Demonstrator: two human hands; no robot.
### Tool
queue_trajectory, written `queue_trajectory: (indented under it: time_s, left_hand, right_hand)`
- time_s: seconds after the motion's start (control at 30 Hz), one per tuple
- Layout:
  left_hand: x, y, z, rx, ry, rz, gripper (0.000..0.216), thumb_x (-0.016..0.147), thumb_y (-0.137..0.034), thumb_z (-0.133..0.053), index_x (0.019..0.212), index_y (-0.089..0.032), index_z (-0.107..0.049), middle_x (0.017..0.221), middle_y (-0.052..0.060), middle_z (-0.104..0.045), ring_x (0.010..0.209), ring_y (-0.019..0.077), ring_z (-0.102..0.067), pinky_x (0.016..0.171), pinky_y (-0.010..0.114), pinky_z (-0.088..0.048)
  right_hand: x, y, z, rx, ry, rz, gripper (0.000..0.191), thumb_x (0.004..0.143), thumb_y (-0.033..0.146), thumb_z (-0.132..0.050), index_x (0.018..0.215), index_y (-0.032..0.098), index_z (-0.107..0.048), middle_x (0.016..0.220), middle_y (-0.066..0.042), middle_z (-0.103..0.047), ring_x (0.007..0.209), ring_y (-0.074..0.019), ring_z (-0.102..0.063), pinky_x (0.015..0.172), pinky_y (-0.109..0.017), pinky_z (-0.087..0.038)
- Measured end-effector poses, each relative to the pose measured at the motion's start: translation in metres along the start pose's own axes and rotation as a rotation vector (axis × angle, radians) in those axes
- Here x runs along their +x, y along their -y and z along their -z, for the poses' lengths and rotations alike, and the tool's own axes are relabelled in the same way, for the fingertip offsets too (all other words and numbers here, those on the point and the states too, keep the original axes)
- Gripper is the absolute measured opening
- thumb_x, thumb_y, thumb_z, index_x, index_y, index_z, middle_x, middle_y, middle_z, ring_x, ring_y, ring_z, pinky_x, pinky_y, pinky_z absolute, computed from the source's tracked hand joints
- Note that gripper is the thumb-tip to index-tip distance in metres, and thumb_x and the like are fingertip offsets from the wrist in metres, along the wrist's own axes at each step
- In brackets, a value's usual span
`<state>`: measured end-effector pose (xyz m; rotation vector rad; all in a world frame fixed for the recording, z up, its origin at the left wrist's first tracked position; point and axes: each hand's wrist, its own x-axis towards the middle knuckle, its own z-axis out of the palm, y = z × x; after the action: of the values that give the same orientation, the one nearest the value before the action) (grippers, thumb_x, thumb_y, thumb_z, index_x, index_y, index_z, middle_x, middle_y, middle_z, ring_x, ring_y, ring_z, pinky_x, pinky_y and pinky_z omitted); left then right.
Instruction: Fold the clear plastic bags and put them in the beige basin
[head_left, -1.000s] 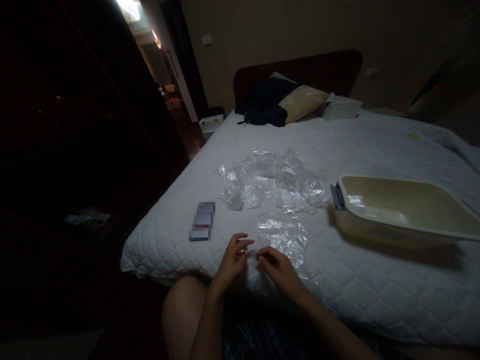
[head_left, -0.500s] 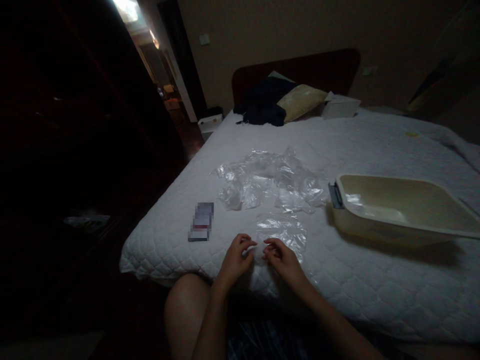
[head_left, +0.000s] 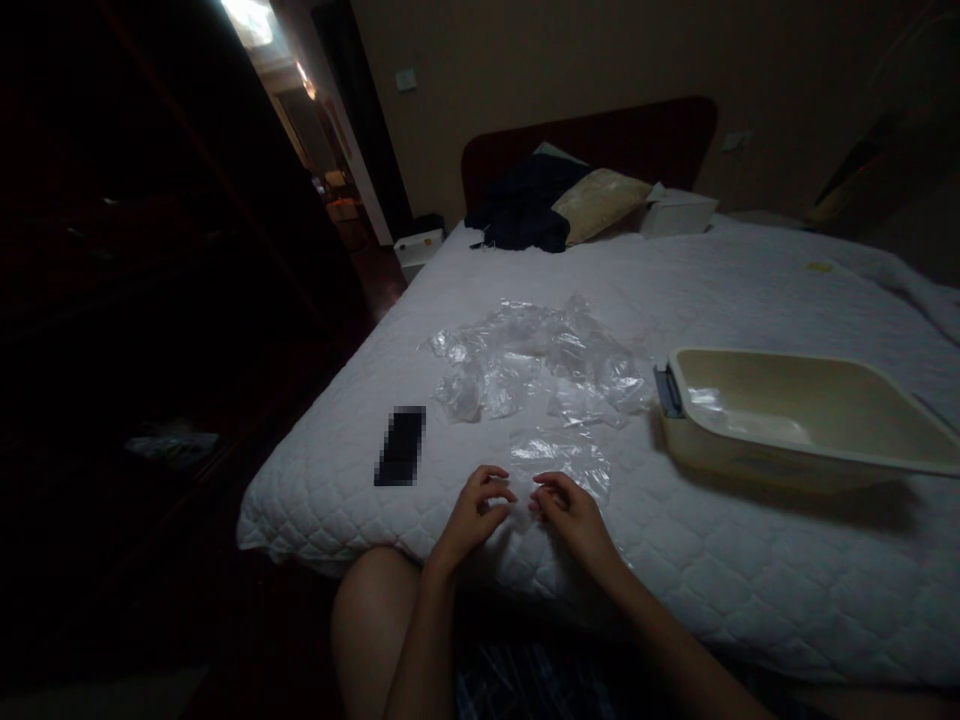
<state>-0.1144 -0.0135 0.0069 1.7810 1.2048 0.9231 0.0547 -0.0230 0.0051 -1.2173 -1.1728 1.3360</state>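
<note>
Both of my hands hover close together over the near edge of the bed. My left hand (head_left: 476,510) has its fingers curved, with a gap between thumb and fingertips and nothing visible in it. Facing it, my right hand (head_left: 574,515) is loosely curled, fingers slightly apart, with no object showing in it. A flat clear plastic bag (head_left: 566,455) lies just beyond and partly under the right hand. Farther back is a spread of crumpled clear plastic bags (head_left: 517,345). To the left lies a phone (head_left: 401,445), its screen dark and pixelated.
A cream plastic bin (head_left: 780,465) with a grey latch stands on the white quilted bed (head_left: 315,500) at right. Dark clothing (head_left: 525,205), a beige pillow (head_left: 604,205) and a white box (head_left: 679,213) sit near the headboard (head_left: 600,135).
The phone's screen has gone from lit to dark. My hands have barely moved, and the thumb and fingers of the left hand look slightly wider apart. The bags and bin stay put.
</note>
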Motion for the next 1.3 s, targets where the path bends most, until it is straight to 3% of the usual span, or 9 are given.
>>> queue_trajectory:
  time_s: [0.17,0.47,0.73,0.93,1.03,1.3]
  left_hand:
    - [0.001,-0.002,-0.002,0.066,-0.027,-0.046,0.010,0.073,-0.020,-0.056,0.077,-0.020,-0.065,0.098,0.006,-0.054,0.098,0.0201,-0.048,0.087,0.034,-0.038]
    - [0.002,-0.007,-0.002,0.006,0.016,-0.069,0.006,0.072,-0.023,-0.059,0.075,-0.019,-0.063,0.104,0.007,-0.052,0.102,0.0200,-0.047,0.086,0.033,-0.038]
    - [0.001,0.000,-0.008,0.208,-0.095,-0.074,0.008,0.074,-0.021,-0.055,0.066,-0.019,-0.057,0.094,0.005,-0.054,0.096,0.0188,-0.046,0.086,0.034,-0.037]
    - [0.002,0.003,-0.012,0.323,-0.106,-0.068,0.010,0.076,-0.024,-0.054,0.067,-0.019,-0.056,0.091,0.004,-0.053,0.094,0.0187,-0.045,0.084,0.033,-0.038]
    - [0.004,0.000,-0.014,0.369,-0.105,-0.059,0.011,0.077,-0.025,-0.052,0.068,-0.019,-0.055,0.089,0.004,-0.053,0.092,0.0187,-0.045,0.082,0.033,-0.039]
    - [0.004,-0.005,-0.019,0.511,-0.123,-0.041,0.005,0.077,-0.022,-0.050,0.074,-0.019,-0.052,0.084,0.003,-0.052,0.085,0.0181,-0.045,0.076,0.032,-0.039]
  right_hand:
    - [0.001,-0.001,0.003,0.023,-0.021,-0.014,0.031,0.069,0.042,-0.056,0.090,0.019,-0.051,0.069,0.001,-0.057,0.065,-0.0176,-0.064,0.054,-0.027,-0.050]
    - [0.001,0.001,0.002,0.079,-0.037,-0.049,0.032,0.067,0.041,-0.059,0.088,0.019,-0.051,0.068,0.002,-0.056,0.061,-0.0164,-0.064,0.056,-0.028,-0.051]
    - [0.002,-0.006,0.004,0.005,-0.048,-0.006,0.029,0.068,0.038,-0.058,0.088,0.019,-0.051,0.067,0.001,-0.057,0.059,-0.0160,-0.063,0.051,-0.025,-0.049]
    - [-0.001,-0.005,0.007,-0.172,-0.045,0.036,0.023,0.073,0.034,-0.050,0.089,0.018,-0.053,0.061,0.002,-0.057,0.047,-0.0127,-0.056,0.044,-0.023,-0.044]
    - [-0.002,-0.003,0.009,-0.319,-0.074,0.095,0.021,0.076,0.032,-0.046,0.088,0.018,-0.056,0.061,0.000,-0.059,0.050,-0.0138,-0.056,0.048,-0.024,-0.045]
    - [0.000,0.007,0.014,-0.607,-0.186,0.332,0.025,0.079,0.025,-0.042,0.094,0.014,-0.058,0.088,-0.010,-0.063,0.081,-0.0207,-0.058,0.075,-0.034,-0.044]
